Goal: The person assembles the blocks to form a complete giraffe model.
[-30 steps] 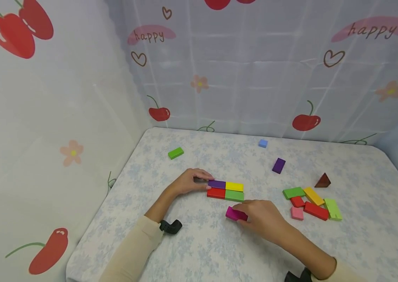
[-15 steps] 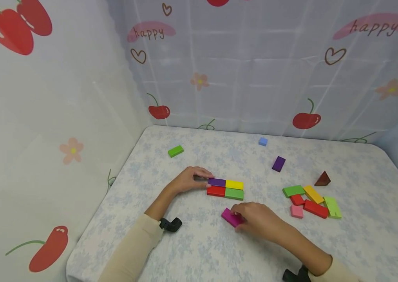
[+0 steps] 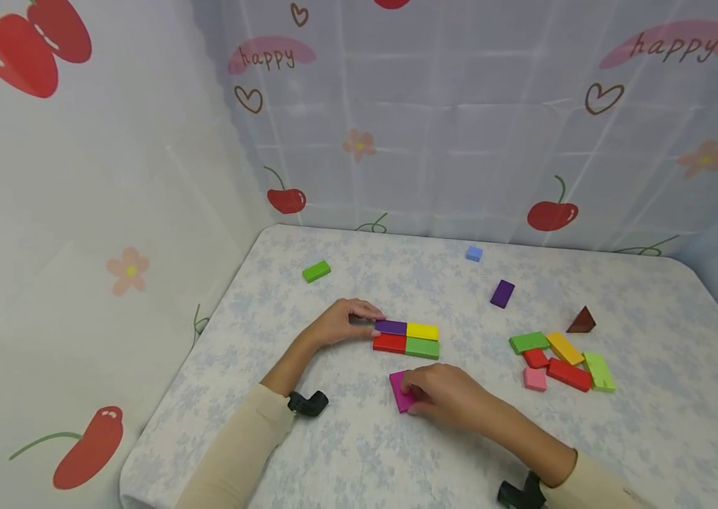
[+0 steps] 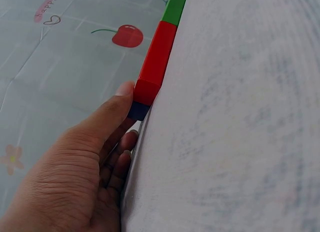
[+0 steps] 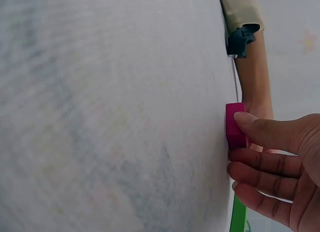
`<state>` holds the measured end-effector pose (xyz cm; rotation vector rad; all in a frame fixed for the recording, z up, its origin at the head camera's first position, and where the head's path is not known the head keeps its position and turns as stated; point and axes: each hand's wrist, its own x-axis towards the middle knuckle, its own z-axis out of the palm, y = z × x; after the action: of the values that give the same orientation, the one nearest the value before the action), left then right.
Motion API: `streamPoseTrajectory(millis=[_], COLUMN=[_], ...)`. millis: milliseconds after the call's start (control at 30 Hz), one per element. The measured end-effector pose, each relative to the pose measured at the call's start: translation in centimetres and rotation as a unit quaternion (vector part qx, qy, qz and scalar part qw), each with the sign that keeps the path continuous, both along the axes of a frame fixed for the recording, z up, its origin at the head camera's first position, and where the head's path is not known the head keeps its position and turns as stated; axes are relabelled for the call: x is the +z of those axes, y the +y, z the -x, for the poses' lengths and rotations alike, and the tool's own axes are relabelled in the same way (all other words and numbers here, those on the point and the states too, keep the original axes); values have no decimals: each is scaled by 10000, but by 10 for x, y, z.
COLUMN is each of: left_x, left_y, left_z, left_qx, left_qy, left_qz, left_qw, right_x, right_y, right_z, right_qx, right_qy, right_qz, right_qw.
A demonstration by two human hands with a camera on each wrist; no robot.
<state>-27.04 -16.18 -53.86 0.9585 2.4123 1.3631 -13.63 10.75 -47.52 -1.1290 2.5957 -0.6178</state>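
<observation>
Four-sided blocks lie flush in two rows mid-table: a purple block point(image 3: 391, 327) and yellow block point(image 3: 422, 331) behind, a red block point(image 3: 389, 343) and green block point(image 3: 422, 348) in front. My left hand point(image 3: 340, 324) pinches the purple block's left end; in the left wrist view the thumb also lies close against the red block point(image 4: 157, 52). Nearer me, my right hand point(image 3: 454, 397) holds a magenta block point(image 3: 398, 392) between thumb and fingers, apart from the rows. In the right wrist view the thumb covers part of the magenta block point(image 5: 234, 129).
To the right lies a loose cluster with a long red block point(image 3: 569, 375), a pink block point(image 3: 534, 379) and several others. A brown triangular block point(image 3: 581, 321), dark purple block point(image 3: 502, 294) and blue block point(image 3: 474, 254) lie farther back. A light green block point(image 3: 316, 271) is at back left.
My right hand has shifted left with the magenta block and turned it from lying nearly sideways to pointing more toward me. My left hand and the two rows stay put.
</observation>
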Motion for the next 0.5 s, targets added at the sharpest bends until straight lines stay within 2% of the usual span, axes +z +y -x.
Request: streamPoseTrajectory(millis=[200, 500], left_x=[-1, -1], left_y=[-2, -1], left_z=[1, 1], left_qx=[-22, -65], left_qy=[79, 174], left_qz=[43, 149], left_qw=[10000, 9997], right_x=[-4, -4], right_y=[-15, -26], right_z=[5, 9], right_qx=[-218, -354], right_qy=[308, 470], right_qz=[78, 219], right_qw=[9993, 9980])
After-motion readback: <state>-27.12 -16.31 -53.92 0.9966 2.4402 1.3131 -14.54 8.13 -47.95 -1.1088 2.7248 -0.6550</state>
